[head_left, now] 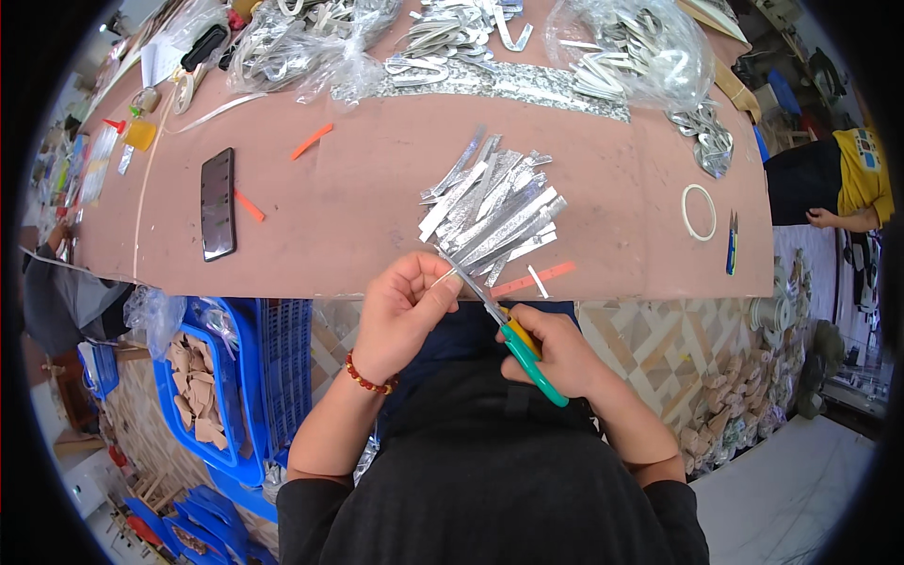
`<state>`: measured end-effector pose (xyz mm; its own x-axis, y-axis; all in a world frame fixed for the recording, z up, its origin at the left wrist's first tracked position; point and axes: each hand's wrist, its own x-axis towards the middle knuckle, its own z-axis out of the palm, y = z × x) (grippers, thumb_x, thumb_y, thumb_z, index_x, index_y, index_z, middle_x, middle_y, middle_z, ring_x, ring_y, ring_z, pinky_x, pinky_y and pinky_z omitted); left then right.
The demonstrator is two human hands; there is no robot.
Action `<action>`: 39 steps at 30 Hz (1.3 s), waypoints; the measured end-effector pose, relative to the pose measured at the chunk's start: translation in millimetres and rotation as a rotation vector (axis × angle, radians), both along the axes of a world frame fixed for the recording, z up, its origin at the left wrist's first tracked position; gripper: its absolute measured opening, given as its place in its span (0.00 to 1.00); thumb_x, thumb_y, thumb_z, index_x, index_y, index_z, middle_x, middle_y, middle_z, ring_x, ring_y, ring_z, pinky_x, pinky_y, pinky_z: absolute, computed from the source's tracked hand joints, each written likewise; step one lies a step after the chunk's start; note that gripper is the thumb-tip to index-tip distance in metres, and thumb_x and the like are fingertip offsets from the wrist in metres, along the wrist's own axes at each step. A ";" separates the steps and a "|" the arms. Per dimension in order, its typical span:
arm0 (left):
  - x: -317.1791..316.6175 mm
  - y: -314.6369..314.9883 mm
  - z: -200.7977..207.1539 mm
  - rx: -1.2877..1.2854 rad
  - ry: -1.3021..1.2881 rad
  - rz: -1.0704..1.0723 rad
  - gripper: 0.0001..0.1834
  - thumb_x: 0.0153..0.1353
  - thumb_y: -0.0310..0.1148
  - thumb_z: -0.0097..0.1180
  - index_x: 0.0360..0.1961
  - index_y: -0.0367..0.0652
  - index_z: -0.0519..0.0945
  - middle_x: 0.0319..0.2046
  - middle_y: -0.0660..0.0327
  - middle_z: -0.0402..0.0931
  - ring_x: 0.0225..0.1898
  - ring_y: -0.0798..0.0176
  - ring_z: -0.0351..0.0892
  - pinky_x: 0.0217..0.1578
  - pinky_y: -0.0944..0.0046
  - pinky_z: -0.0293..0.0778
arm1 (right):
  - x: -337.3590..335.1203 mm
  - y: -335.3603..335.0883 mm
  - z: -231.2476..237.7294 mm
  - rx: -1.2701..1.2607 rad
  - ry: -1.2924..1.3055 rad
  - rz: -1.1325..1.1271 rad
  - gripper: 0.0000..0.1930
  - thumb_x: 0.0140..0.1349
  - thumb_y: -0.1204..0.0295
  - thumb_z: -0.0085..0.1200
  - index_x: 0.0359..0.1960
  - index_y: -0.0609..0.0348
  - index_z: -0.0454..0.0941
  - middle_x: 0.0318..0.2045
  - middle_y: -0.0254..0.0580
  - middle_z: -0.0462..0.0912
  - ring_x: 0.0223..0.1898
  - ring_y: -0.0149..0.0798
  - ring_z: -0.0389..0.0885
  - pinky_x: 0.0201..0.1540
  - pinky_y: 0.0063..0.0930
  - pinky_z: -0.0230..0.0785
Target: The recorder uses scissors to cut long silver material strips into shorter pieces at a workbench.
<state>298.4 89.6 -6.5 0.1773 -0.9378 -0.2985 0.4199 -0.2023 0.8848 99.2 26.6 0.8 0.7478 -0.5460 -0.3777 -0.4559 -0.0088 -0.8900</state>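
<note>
My right hand [556, 353] is closed round the handles of a pair of scissors [521, 344] with green and yellow grips. Their metal blades point up and left to the fingertips of my left hand [410, 297]. Between its thumb and forefinger the left hand pinches a thin pale strip [443, 277], mostly hidden by the fingers. A red bead bracelet [369, 379] circles that wrist. Just beyond both hands lies a loose pile of silvery strips [499, 202] on the brown-pink table [358, 217]. An orange ruler-like strip [556, 274] and a small white piece [538, 281] lie right of the blades.
A dark phone [217, 204] lies at the left, with orange strips nearby. Plastic bags [650, 42] and heaps of silvery strips line the far side. A cream ring [699, 212] and small snips [733, 243] lie right. Blue crates [231, 377] stand below left. Another person [857, 179] is at right.
</note>
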 end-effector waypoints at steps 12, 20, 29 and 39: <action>15.3 13.8 4.3 -0.091 0.092 -0.068 0.10 0.60 0.22 0.51 0.43 0.39 0.68 0.26 0.58 0.78 0.23 0.74 0.75 0.22 0.78 0.70 | -38.7 9.7 7.0 0.100 -0.068 0.024 0.25 0.40 0.57 0.70 0.29 0.60 0.70 0.20 0.35 0.71 0.24 0.30 0.70 0.27 0.24 0.62; -20.6 2.1 -3.7 -0.093 0.200 -0.256 0.14 0.59 0.21 0.52 0.43 0.41 0.63 0.29 0.58 0.78 0.25 0.72 0.77 0.24 0.75 0.72 | -79.5 25.3 12.9 -0.015 0.091 0.033 0.32 0.34 0.50 0.71 0.35 0.60 0.73 0.24 0.39 0.72 0.26 0.35 0.70 0.30 0.26 0.63; -15.6 -1.6 16.3 -0.113 -0.415 -0.569 0.04 0.60 0.26 0.53 0.34 0.37 0.73 0.21 0.61 0.77 0.24 0.71 0.78 0.26 0.71 0.72 | -103.6 48.6 3.3 0.217 -0.100 -0.282 0.14 0.44 0.70 0.67 0.26 0.61 0.73 0.17 0.30 0.69 0.20 0.24 0.66 0.24 0.20 0.59; -24.9 3.3 10.8 0.051 -0.846 -0.443 0.05 0.59 0.30 0.53 0.33 0.40 0.76 0.17 0.53 0.72 0.18 0.54 0.74 0.21 0.62 0.68 | -99.7 59.0 -14.6 0.407 -0.086 -0.526 0.06 0.56 0.73 0.56 0.29 0.62 0.74 0.23 0.26 0.73 0.26 0.18 0.66 0.29 0.15 0.60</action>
